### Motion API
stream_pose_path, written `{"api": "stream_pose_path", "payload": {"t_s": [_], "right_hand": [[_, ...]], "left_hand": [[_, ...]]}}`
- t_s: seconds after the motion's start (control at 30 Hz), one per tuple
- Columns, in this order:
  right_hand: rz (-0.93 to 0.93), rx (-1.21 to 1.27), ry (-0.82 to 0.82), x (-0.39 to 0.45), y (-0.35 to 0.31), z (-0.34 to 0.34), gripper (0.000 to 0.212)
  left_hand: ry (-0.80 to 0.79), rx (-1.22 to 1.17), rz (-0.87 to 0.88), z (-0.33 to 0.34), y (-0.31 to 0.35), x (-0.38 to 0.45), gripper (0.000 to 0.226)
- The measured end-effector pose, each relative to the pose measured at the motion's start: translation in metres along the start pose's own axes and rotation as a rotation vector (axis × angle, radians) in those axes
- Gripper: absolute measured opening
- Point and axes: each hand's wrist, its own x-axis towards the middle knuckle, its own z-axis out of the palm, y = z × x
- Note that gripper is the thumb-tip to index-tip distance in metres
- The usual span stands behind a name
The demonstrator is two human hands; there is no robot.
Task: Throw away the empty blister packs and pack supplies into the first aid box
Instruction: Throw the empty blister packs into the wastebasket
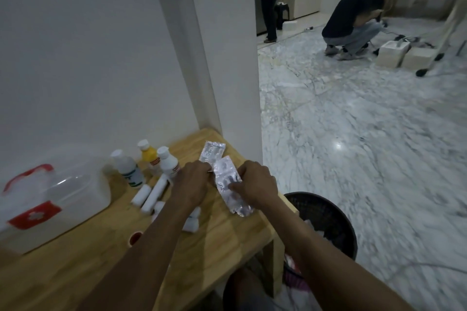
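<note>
On the pale wooden table (222, 232), beside the black mesh waste bin (328, 212), your right hand (255, 182) pinches a silver foil blister pack (227, 177); your left hand (189, 184) curls at its far edge, grip unclear. It's probably light, crinkly and slippery, so pinch the flat rim.

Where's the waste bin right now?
The round black mesh waste bin stands on the marble floor off the wooden table's right edge, just below the right hand.
</note>
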Motion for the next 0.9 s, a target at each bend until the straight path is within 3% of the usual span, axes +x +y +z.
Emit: {"api": "stream_pose_path", "payload": {"t_s": [0.27,0.5,0.67,0.9], "right_hand": [[0.092,0.33,0.159,-0.019,0.013,-0.044,0.022],[0.241,0.513,0.433,-0.021,0.071,-0.112,0.017],[0.355,0.519,0.562,-0.014,0.132,-0.139,0.017],[0.575,0.451,0.491,-0.014,0.221,-0.106,0.009]], "left_hand": [[0.132,-0.272,0.012,-0.01,0.03,-0.021,0.017],[0.199,-0.429,0.1,-0.019,0.107,0.003,0.009],[0.086,-0.346,0.133,0.013,0.167,0.04,0.011],[-0.289,-0.031,0.116,0.081,0.228,0.058,0.022]]}}
